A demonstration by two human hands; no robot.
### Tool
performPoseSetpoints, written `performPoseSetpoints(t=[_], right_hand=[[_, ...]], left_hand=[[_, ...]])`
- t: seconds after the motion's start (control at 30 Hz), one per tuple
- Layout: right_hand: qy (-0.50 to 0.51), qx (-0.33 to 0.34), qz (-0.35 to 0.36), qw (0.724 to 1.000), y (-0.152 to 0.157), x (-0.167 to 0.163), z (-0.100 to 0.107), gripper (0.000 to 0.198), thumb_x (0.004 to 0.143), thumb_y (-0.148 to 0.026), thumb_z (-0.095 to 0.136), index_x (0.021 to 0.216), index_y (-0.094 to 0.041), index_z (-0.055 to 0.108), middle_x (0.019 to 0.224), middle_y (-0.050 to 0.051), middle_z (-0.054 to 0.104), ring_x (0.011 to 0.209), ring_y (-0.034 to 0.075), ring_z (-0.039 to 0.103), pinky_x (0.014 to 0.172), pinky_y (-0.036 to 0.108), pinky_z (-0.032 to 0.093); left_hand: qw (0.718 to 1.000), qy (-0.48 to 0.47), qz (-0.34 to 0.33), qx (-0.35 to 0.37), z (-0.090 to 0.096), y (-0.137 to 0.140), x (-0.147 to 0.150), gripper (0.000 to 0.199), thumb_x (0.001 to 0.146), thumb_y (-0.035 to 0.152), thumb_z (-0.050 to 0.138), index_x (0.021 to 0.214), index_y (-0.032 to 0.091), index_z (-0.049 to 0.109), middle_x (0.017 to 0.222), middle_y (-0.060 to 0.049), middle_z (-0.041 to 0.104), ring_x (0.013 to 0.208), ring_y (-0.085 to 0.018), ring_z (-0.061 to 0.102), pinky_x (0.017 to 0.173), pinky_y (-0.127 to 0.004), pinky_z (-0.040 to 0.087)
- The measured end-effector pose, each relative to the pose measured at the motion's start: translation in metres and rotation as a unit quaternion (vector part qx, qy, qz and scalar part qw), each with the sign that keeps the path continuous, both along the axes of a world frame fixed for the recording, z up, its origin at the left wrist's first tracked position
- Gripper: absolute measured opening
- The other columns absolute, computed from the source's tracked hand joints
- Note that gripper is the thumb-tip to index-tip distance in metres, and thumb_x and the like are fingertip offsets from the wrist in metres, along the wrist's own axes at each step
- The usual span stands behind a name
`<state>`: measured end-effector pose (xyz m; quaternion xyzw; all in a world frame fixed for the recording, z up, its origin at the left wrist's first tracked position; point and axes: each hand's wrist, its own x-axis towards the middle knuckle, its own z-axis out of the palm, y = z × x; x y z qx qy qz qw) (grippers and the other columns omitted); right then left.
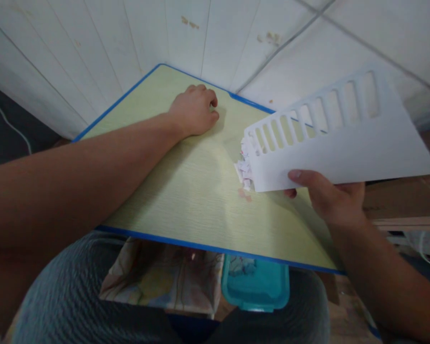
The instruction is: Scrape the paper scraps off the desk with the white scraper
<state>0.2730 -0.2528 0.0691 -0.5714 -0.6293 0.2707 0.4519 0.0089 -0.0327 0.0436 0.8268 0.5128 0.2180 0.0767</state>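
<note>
My right hand (329, 196) grips the lower edge of a stiff white slotted sheet (326, 153), thumb on its face. A row of rounded slots runs along the sheet's upper part. Its left end meets a small heap of torn paper scraps (244, 169) on the light yellow-green tabletop (186, 191). My left hand (194, 110) rests on the tabletop toward the back edge, left of the scraps. Its fingers are loosely curled, with a gap between forefinger and thumb and nothing visible there; the other fingertips are partly hidden.
Blue trim edges the table. Below its front edge, a turquoise plastic container (258, 286) with pale scraps inside sits by my legs, beside a patterned cloth item (165, 282). White panelled wall (146, 38) stands behind the table, with a cable (279, 48) along it.
</note>
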Motion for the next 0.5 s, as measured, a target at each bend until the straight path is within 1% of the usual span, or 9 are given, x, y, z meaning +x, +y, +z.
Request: performPoseSetpoints(t=[0.07,0.17,0.27,0.4,0.43,0.5], right_hand=[[-0.013,0.004,-0.001,1.0,-0.006,-0.008,0.003,0.032,0.09,-0.033,0.092,0.068,-0.027,0.07,0.062,-0.002,0.072,0.051,0.021,0.068,0.048,0.034,0.06],[-0.057,-0.02,0.014,0.998,-0.012,-0.015,0.005,0.036,0.091,-0.034,0.092,0.063,-0.028,0.07,0.061,-0.001,0.074,0.053,0.023,0.071,0.051,0.036,0.063],[-0.099,-0.052,0.074,0.991,-0.015,-0.02,0.008,0.038,0.096,-0.032,0.089,0.063,-0.03,0.072,0.062,-0.001,0.076,0.057,0.025,0.075,0.062,0.039,0.07],[-0.122,-0.053,0.164,0.977,-0.021,-0.03,0.011,0.033,0.102,-0.03,0.084,0.07,-0.033,0.078,0.069,-0.003,0.081,0.067,0.027,0.081,0.076,0.042,0.074],[-0.122,-0.051,0.172,0.976,-0.022,-0.032,0.012,0.033,0.103,-0.031,0.083,0.071,-0.034,0.079,0.07,-0.004,0.081,0.068,0.027,0.082,0.077,0.043,0.074],[-0.113,-0.052,0.163,0.979,-0.023,-0.034,0.013,0.034,0.104,-0.031,0.082,0.071,-0.034,0.079,0.07,-0.004,0.082,0.068,0.026,0.083,0.077,0.042,0.074]], left_hand=[[1.0,-0.008,0.001,0.004,-0.002,0.002,0.0,0.038,0.101,0.025,0.067,0.135,0.03,0.083,0.144,-0.008,0.076,0.147,-0.036,0.062,0.126,-0.05,0.052],[1.0,-0.008,0.001,0.009,-0.003,0.003,0.0,0.038,0.101,0.026,0.066,0.135,0.03,0.083,0.143,-0.008,0.077,0.147,-0.035,0.062,0.126,-0.049,0.052],[1.0,0.017,0.006,0.016,-0.002,0.002,0.001,0.035,0.105,0.025,0.066,0.135,0.025,0.084,0.149,-0.011,0.075,0.146,-0.035,0.064,0.123,-0.049,0.055],[0.999,0.031,0.01,0.014,-0.001,-0.001,0.001,0.034,0.107,0.026,0.067,0.137,0.028,0.083,0.152,-0.011,0.075,0.148,-0.035,0.064,0.124,-0.05,0.056],[0.999,0.032,0.009,0.012,0.0,-0.001,0.002,0.035,0.108,0.025,0.066,0.138,0.027,0.083,0.153,-0.012,0.074,0.149,-0.035,0.064,0.125,-0.05,0.056],[0.999,0.032,0.009,0.012,0.0,-0.001,0.002,0.037,0.107,0.024,0.066,0.139,0.024,0.083,0.154,-0.013,0.074,0.149,-0.037,0.064,0.125,-0.052,0.056]])
